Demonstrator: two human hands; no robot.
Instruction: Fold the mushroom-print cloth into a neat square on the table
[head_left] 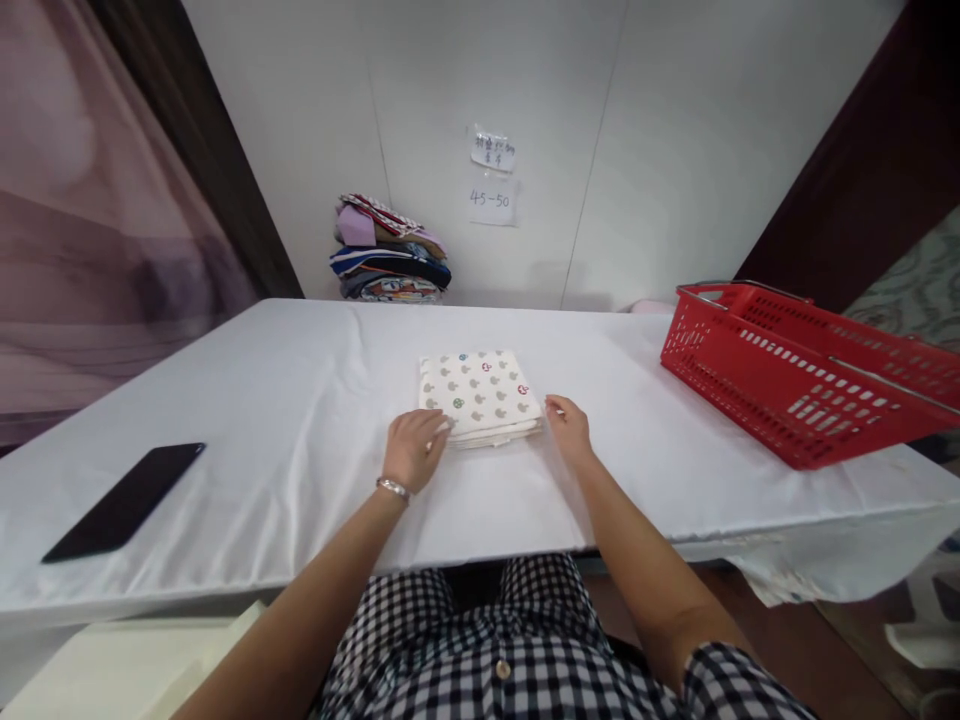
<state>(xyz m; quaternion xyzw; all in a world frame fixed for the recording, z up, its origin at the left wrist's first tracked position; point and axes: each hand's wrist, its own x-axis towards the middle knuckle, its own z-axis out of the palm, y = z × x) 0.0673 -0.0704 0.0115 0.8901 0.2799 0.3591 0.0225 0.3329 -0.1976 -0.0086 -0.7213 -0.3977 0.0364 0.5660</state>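
A folded white cloth (480, 393) with small mushroom prints lies flat in the middle of the white table (285, 400). My left hand (414, 447), with a bracelet at the wrist, rests at the cloth's near left corner, fingers touching its edge. My right hand (568, 425) sits at the near right corner, fingertips pinched against that edge. Neither hand lifts the cloth.
A red plastic basket (795, 370) stands on the table's right side. A black phone (124, 500) lies near the left front edge. A stack of folded clothes (390, 250) sits at the back by the wall, under two paper notes (493, 175).
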